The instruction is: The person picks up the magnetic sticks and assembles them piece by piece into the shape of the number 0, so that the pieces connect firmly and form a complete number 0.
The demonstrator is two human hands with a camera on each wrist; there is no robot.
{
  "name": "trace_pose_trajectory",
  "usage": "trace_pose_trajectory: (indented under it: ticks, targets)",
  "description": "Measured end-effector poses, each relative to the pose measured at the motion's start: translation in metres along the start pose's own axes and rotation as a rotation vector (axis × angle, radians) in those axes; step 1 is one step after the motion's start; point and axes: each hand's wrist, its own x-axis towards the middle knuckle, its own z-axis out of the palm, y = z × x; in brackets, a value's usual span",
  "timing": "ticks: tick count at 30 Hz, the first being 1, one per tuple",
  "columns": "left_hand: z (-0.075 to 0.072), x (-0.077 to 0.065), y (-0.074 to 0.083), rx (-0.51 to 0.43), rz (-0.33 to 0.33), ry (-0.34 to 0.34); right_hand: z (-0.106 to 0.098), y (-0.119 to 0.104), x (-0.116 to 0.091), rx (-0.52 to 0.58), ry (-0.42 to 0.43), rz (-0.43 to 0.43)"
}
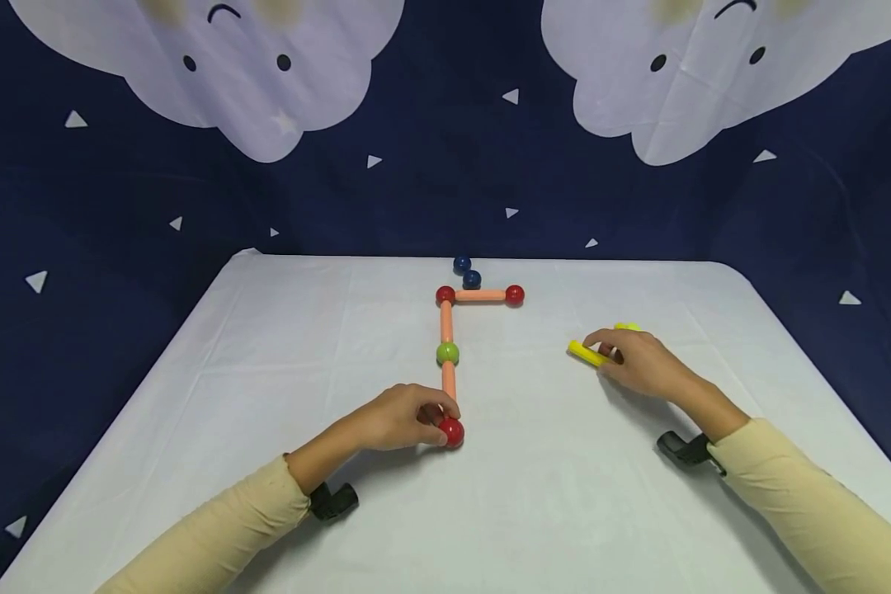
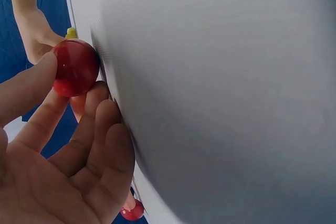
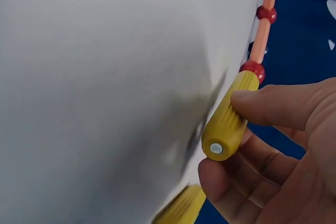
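A linked figure of orange rods and balls lies on the white table. Its near end is a red ball (image 1: 451, 432), which my left hand (image 1: 404, 417) pinches between thumb and fingers; the left wrist view shows the same red ball (image 2: 76, 67) up close. From there an orange rod (image 1: 449, 380) runs to a green ball (image 1: 448, 353), then another rod to a corner red ball (image 1: 445, 295). My right hand (image 1: 642, 363) pinches a yellow rod (image 1: 586, 353), whose end shows a silvery disc in the right wrist view. Another yellow rod (image 1: 627, 327) lies just behind that hand.
Two dark blue balls (image 1: 471, 279) sit at the table's far edge, close to the corner ball. A horizontal orange rod (image 1: 481, 295) leads right to another red ball (image 1: 515, 295). Behind the white table (image 1: 564, 495) hangs a navy cloth (image 1: 445, 181) with clouds and triangles.
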Motion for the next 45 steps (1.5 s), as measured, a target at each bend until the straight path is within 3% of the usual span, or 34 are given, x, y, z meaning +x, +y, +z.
trace_pose_trajectory:
  ticks: [12,24,33,45]
  targets:
    - [0.001,0.000,0.000,0.010,-0.008,0.005,0.000,-0.032,-0.001,-0.023,0.017,-0.146]
    - [-0.001,0.000,-0.002,0.030,-0.007,0.002,0.010,-0.055,0.001,-0.005,0.008,-0.220]
    - [0.000,-0.001,-0.003,0.030,0.023,0.011,0.018,-0.069,0.003,0.016,-0.055,-0.260]
    - [0.002,0.001,0.000,0.038,-0.011,-0.006,0.022,-0.086,-0.001,0.036,-0.171,-0.379]
